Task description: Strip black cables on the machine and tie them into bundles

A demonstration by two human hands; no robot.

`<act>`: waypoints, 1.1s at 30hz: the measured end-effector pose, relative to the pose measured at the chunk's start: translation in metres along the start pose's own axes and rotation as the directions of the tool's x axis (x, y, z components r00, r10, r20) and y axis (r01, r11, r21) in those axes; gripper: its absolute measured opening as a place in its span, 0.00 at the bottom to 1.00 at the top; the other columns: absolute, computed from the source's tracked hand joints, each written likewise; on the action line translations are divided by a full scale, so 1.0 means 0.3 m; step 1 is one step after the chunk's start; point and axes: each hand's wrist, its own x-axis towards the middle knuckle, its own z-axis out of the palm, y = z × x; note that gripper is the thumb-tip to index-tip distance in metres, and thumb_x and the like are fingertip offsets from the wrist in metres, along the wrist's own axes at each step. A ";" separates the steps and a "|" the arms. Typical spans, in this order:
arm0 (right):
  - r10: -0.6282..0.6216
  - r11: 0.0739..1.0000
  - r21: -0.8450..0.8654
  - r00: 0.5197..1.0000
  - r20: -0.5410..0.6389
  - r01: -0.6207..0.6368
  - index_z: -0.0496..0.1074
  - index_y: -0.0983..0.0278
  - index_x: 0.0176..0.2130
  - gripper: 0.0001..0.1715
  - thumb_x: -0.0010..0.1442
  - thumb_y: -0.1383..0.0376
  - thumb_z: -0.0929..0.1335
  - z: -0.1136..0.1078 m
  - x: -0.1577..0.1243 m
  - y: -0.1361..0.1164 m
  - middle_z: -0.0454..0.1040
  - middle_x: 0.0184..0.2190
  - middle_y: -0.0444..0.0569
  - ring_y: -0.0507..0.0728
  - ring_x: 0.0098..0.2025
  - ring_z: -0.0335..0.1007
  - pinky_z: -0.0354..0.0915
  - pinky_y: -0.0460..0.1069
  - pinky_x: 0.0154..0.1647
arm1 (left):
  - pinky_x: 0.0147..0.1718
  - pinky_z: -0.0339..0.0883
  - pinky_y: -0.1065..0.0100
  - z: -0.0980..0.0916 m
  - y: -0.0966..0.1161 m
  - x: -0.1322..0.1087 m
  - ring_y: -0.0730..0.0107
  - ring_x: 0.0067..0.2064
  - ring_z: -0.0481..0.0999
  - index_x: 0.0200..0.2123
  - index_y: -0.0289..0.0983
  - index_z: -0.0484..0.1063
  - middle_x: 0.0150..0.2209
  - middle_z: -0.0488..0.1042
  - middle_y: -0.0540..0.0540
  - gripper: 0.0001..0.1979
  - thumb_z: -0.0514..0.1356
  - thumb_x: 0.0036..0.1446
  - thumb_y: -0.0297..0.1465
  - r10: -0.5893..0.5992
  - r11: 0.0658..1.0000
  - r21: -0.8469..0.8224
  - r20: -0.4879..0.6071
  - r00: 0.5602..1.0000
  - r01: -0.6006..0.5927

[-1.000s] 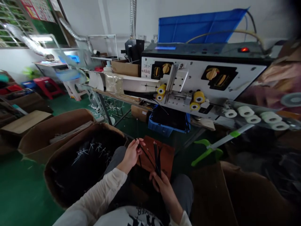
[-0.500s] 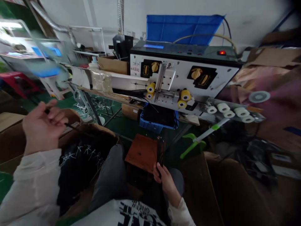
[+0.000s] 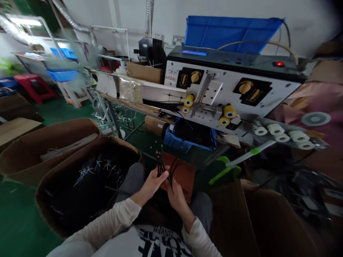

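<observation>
Both hands meet in front of my lap around a bundle of black wires [image 3: 174, 165] whose stripped, coppery tips point up and away from me. My left hand [image 3: 154, 182] closes on the wires from the left, its thumb lying across them. Against it, my right hand [image 3: 176, 194] wraps the same bundle lower down. Beneath the wires is a reddish-brown square board [image 3: 184, 175]. To my left, a cardboard box [image 3: 43, 200] holds black wires tied with thin white ties [image 3: 107, 165].
A wire-processing machine [image 3: 227, 73] with yellow rollers stands on the bench ahead. Below it sits a blue crate [image 3: 177, 142] of black wires. White rolls [image 3: 276, 129] on a rack and a green-footed stand [image 3: 230, 165] are at right. Another open box [image 3: 241, 214] stands beside my right knee.
My left hand has come from above the left box to the wires at my right hand. The view has turned slightly left.
</observation>
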 end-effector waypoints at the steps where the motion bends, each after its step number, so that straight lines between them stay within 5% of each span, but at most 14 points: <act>1: -0.021 0.997 -0.080 1.000 0.005 0.021 0.64 0.65 0.51 0.21 0.64 0.59 0.56 0.013 0.005 -0.008 0.72 0.46 0.57 0.60 0.47 0.70 0.64 0.51 0.45 | 0.40 0.65 0.66 -0.003 0.000 0.007 0.65 0.39 0.72 0.43 0.34 0.75 0.38 0.75 0.43 0.22 0.66 0.45 0.40 0.032 0.998 0.053 -0.020 0.999 -0.031; 6: 0.012 0.899 -0.438 1.000 0.024 -0.001 0.65 0.72 0.50 0.20 0.60 0.69 0.56 0.078 0.014 -0.022 0.74 0.42 0.63 0.64 0.45 0.72 0.64 0.54 0.45 | 0.42 0.64 0.62 -0.015 -0.011 0.027 0.62 0.40 0.72 0.38 0.33 0.73 0.36 0.75 0.43 0.20 0.68 0.42 0.38 0.093 0.988 0.129 -0.110 0.990 -0.079; 11: 0.026 0.841 -0.540 0.998 0.055 0.007 0.58 0.72 0.57 0.24 0.62 0.70 0.56 0.120 0.012 -0.040 0.73 0.44 0.64 0.63 0.43 0.73 0.65 0.53 0.40 | 0.36 0.63 0.66 -0.027 -0.004 0.028 0.65 0.33 0.70 0.29 0.34 0.72 0.27 0.72 0.46 0.15 0.64 0.47 0.41 0.125 0.973 0.205 -0.105 0.987 -0.102; 15: -0.012 0.852 -0.522 0.998 0.062 0.043 0.52 0.72 0.60 0.27 0.61 0.70 0.56 0.119 0.005 -0.038 0.70 0.49 0.64 0.64 0.50 0.69 0.65 0.55 0.45 | 0.35 0.63 0.67 -0.048 -0.002 0.027 0.66 0.33 0.70 0.27 0.35 0.71 0.27 0.71 0.46 0.19 0.56 0.54 0.46 0.153 0.967 0.208 -0.020 0.988 -0.146; 18: -0.099 0.876 -0.462 0.988 0.115 0.141 0.58 0.70 0.56 0.25 0.60 0.64 0.61 0.061 0.007 -0.037 0.69 0.49 0.62 0.63 0.52 0.67 0.64 0.55 0.48 | 0.36 0.62 0.68 -0.070 -0.003 0.030 0.68 0.33 0.68 0.26 0.35 0.69 0.27 0.69 0.46 0.21 0.53 0.56 0.47 0.144 0.969 0.198 0.041 0.989 -0.149; 21: -0.157 0.917 -0.361 0.986 0.058 0.167 0.68 0.65 0.42 0.15 0.59 0.57 0.64 -0.039 0.029 -0.083 0.72 0.41 0.55 0.59 0.43 0.70 0.66 0.52 0.43 | 0.33 0.60 0.69 -0.090 -0.004 0.035 0.71 0.30 0.65 0.24 0.35 0.67 0.24 0.67 0.48 0.23 0.51 0.57 0.49 0.100 0.976 0.187 0.074 0.992 -0.113; 24: -0.123 0.974 -0.193 0.992 0.009 0.122 0.67 0.63 0.35 0.11 0.62 0.57 0.62 -0.111 0.074 -0.181 0.72 0.30 0.48 0.53 0.31 0.70 0.65 0.46 0.32 | 0.30 0.59 0.71 -0.090 -0.006 0.038 0.73 0.27 0.64 0.22 0.34 0.65 0.22 0.65 0.49 0.26 0.50 0.56 0.51 0.086 0.977 0.187 0.111 0.990 -0.106; 28: -0.126 0.962 -0.238 0.990 0.058 0.136 0.66 0.62 0.35 0.12 0.56 0.56 0.68 -0.100 0.154 -0.296 0.70 0.23 0.42 0.51 0.24 0.67 0.62 0.44 0.27 | 0.22 0.57 0.72 -0.051 -0.012 0.029 0.76 0.21 0.62 0.22 0.36 0.61 0.18 0.62 0.52 0.26 0.50 0.53 0.54 0.023 0.991 0.127 0.192 0.981 -0.048; 33: -0.153 0.938 -0.317 0.988 -0.014 0.141 0.69 0.63 0.30 0.09 0.56 0.59 0.67 -0.061 0.217 -0.319 0.72 0.24 0.44 0.51 0.26 0.68 0.61 0.45 0.28 | 0.14 0.46 0.75 -0.014 -0.005 0.002 0.82 0.15 0.51 0.29 0.37 0.59 0.15 0.55 0.59 0.23 0.55 0.50 0.53 -0.049 0.999 -0.005 0.170 0.984 0.050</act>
